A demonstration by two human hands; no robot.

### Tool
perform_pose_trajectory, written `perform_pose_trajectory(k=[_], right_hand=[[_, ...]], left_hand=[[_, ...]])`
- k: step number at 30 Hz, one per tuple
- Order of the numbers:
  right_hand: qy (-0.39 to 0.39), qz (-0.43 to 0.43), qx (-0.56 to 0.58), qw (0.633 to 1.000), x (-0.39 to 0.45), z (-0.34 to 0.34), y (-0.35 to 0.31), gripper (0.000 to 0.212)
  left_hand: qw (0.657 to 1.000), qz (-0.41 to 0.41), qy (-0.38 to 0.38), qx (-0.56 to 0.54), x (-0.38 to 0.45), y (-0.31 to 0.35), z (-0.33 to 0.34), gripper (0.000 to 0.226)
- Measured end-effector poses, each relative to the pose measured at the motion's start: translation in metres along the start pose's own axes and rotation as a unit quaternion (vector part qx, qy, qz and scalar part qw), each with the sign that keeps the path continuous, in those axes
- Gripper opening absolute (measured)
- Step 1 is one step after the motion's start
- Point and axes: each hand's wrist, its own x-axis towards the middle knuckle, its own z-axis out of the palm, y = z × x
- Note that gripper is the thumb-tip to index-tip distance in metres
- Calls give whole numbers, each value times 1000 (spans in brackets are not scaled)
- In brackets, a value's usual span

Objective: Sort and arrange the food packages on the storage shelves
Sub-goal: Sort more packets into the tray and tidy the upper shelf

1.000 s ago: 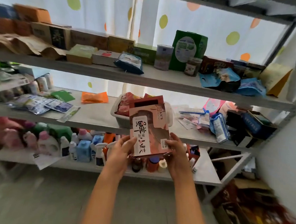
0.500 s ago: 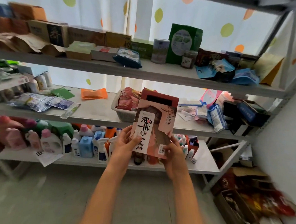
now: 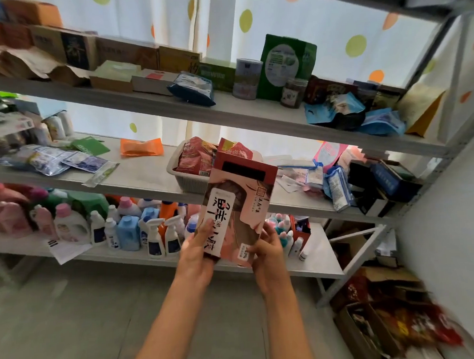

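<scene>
Holding a tall pink food box (image 3: 236, 212) with both hands, I am keeping it raised in front of the middle shelf (image 3: 147, 182), its top leaning to the right. My left hand (image 3: 197, 254) is gripping the lower left edge, thumb lying across the white label strip on the front. My right hand (image 3: 266, 251) is pinching the lower right corner, thumb pressing near a small sticker; the fingers behind the box are hidden, so I cannot tell how they are curling.

Just behind the box, a grey basket (image 3: 187, 178) is sitting on the middle shelf, carrying red snack packets (image 3: 197, 158). Further left on that shelf an orange pouch (image 3: 141, 147) and some flat silver sachets (image 3: 54, 162) are lying apart from one another. To the right, blue-and-white packets (image 3: 337, 187) are leaning in a loose heap.

On the upper shelf (image 3: 226, 112) a green box (image 3: 285, 62) is standing upright beside a pale tin (image 3: 247, 78) and a small jar (image 3: 293, 92). Blue bags (image 3: 337, 112) are piling up at its right end. On the lowest shelf (image 3: 313, 269), spray bottles (image 3: 155, 238) and detergent jugs (image 3: 69, 220) are standing in a crowd. Cartons on the floor (image 3: 383, 325) at the right are looking blurred, possibly holding red packets.
</scene>
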Motion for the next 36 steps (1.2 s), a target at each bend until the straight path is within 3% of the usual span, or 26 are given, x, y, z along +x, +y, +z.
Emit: perform_pose_trajectory(k=[2,4,11,14,19,24,28,32,36], right_hand=[[-2,8,-27,1000,0,-7,-3,74],[-12,10,-65,998,-1,-14,-9,73],[-27,-34,-63,997,0,-27,-52,35],[5,-8,-1,1000,4,-28,-65,38],[46,28,87,995,6,-29,-72,70],[41,37,108,993,10,-33,-71,41],[13,47,114,992,9,-36,-72,16],[-7,55,114,992,9,-43,-68,18],[-35,55,110,992,10,-52,-66,29]], left_hand=[[1000,-11,-16,-20,-5,-8,2,32],[999,-10,-22,-25,-7,-14,2,35],[999,22,-33,36,2,-10,-10,105],[997,27,-52,56,2,-7,-13,108],[990,71,-46,114,1,0,-12,107],[988,103,-40,108,2,-1,-5,85],[990,107,-28,84,4,-5,-4,82],[990,111,-18,84,4,-6,0,115],[990,117,-6,78,-1,-4,7,123]])
